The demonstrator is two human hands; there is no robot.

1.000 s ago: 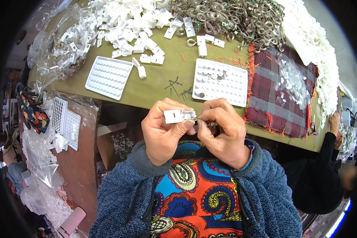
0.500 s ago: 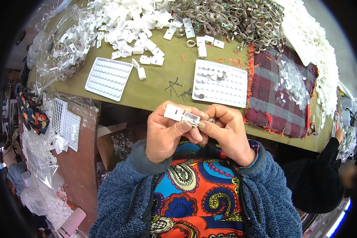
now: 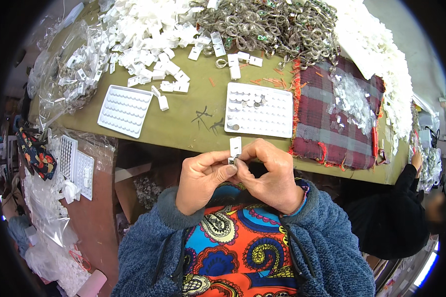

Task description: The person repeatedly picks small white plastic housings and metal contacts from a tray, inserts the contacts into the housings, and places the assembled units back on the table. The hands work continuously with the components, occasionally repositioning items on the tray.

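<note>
Left hand (image 3: 200,179) pinches the white case (image 3: 235,145) by its lower end, right hand (image 3: 273,173) gripping there too, seemingly to steady it, near the table (image 3: 178,131) edge. Beyond sits the tray (image 3: 260,130) with discs (image 3: 256,104), probably for easy reach; white parts (image 3: 148,29) and coils (image 3: 272,29) heap farther back.

Wht case (image 3: 235,143) partly hidden btwn fingers (image 3: 214,158); wire pile (image 3: 272,29) cut @ top.

The small hinged casing (image 3: 235,145) looks like smooth white plastic, the moulded tray (image 3: 125,110) like thin plastic. The plaid cloth (image 3: 327,133) is matt, woven and frayed, the worktop (image 3: 176,119) smooth and dull, the jacket (image 3: 329,242) rough fleece, the bag (image 3: 57,76) glossy, crinkled clear film.
</note>
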